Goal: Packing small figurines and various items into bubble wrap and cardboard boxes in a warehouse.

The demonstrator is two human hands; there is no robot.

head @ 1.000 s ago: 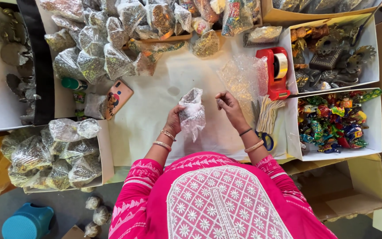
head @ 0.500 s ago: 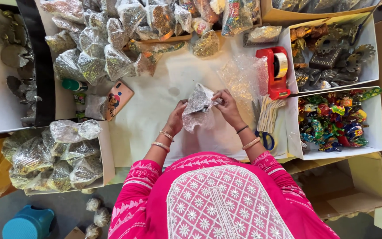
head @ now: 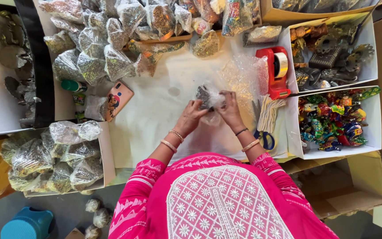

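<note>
A small clear plastic bag (head: 208,98) with dark metallic pieces inside sits between both hands over the white table sheet (head: 164,119). My left hand (head: 191,117) pinches its lower left side. My right hand (head: 231,108) grips its right side. Both wrists wear bangles and the sleeves are pink.
A red tape dispenser (head: 277,71) stands right of the hands, beside loose clear bags (head: 244,77) and scissors (head: 264,135). White boxes on the right hold metal ornaments (head: 332,62) and colourful wrapped pieces (head: 332,119). Filled bags pile at the back (head: 107,40) and front left (head: 54,155). A phone (head: 118,99) lies left.
The bag went from hanging upright between the hands to being bunched up and turned sideways, and both hands have closed in around it, slightly farther up the sheet.
</note>
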